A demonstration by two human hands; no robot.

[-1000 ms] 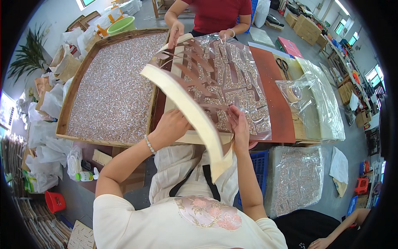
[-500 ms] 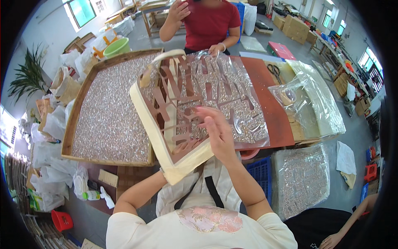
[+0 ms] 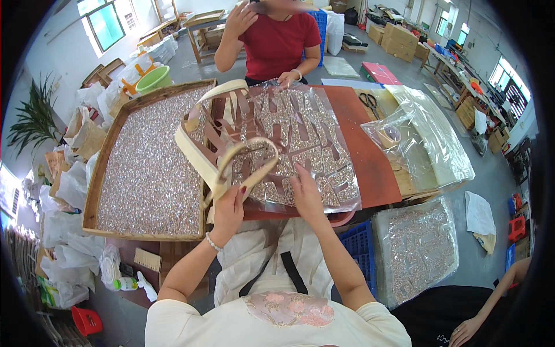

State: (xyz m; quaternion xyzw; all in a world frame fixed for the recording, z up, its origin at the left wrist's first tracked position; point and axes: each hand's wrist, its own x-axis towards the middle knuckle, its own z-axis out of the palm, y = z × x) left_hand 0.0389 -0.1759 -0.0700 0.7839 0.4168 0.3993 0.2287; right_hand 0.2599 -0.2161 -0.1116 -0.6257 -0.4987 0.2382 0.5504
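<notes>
My left hand (image 3: pixel 230 209) is closed on the near edge of a thin cut-out stencil with a cream border (image 3: pixel 196 153). The stencil is bent and lifted, its near border curling over in a loop. Under and beside it lies a clear plastic sheet (image 3: pixel 317 168) bearing glittering stones in patterned shapes, with bare brownish gaps. My right hand (image 3: pixel 307 198) lies over the near part of that sheet, fingers stretched and apart, holding nothing. Beneath the sheet is a reddish-brown board (image 3: pixel 370 156). To the left, a wooden-rimmed tray (image 3: pixel 92 173) is filled with glittering stones.
Across the table stands a person in a red shirt (image 3: pixel 277 49), one hand at the sheet's far edge. Scissors (image 3: pixel 369 104), a tape roll (image 3: pixel 388 136) and clear film (image 3: pixel 445 139) lie right. A blue crate (image 3: pixel 357 246) and another stone-covered sheet (image 3: pixel 416 248) are lower right.
My left hand has come into view from beneath the stencil, whose near edge is now curled back. My right hand has left the stencil and moved down to the stone-covered sheet.
</notes>
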